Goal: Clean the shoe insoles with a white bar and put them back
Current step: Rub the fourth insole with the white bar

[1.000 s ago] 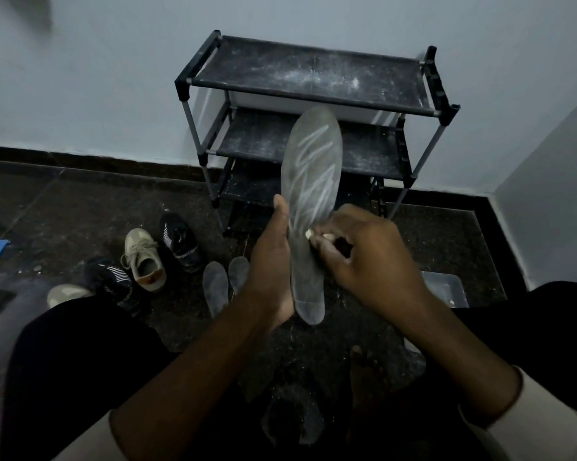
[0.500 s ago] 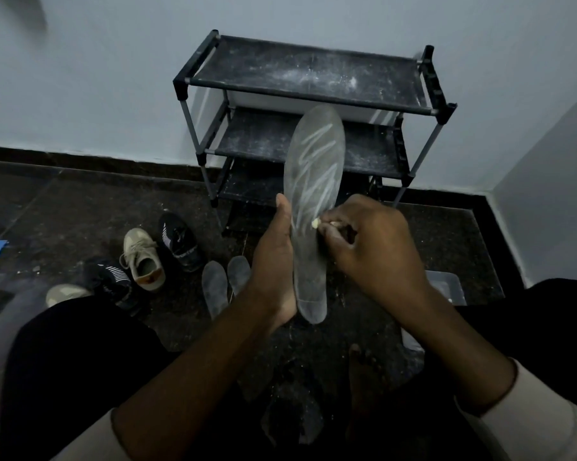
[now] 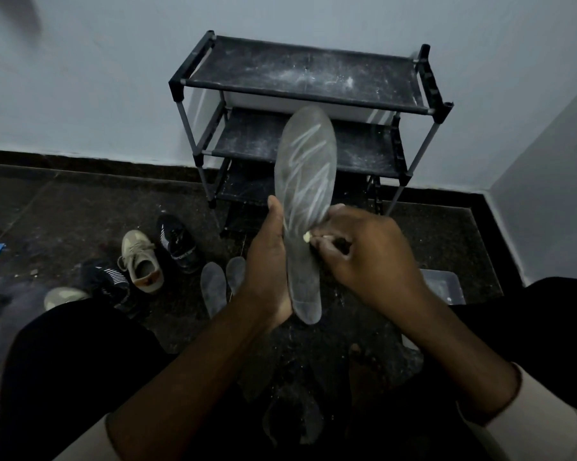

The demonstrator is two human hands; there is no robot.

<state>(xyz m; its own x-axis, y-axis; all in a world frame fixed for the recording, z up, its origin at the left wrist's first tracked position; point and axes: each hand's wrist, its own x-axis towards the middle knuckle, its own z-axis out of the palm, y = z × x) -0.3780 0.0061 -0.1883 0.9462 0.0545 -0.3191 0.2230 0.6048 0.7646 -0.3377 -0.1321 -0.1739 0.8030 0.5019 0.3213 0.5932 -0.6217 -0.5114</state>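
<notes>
You are in a dim corner of a home, by the look of it. A black three-shelf shoe rack stands against the pale wall ahead. Loose shoes lie on the dark stone floor at your left.

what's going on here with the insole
A person's left hand holds a grey insole upright while the right hand pinches a small white bar against its middle. White zigzag strokes cover the upper half; the lower half looks unmarked. On the floor lie two more insoles and some shoes, before a black shoe rack.
</notes>
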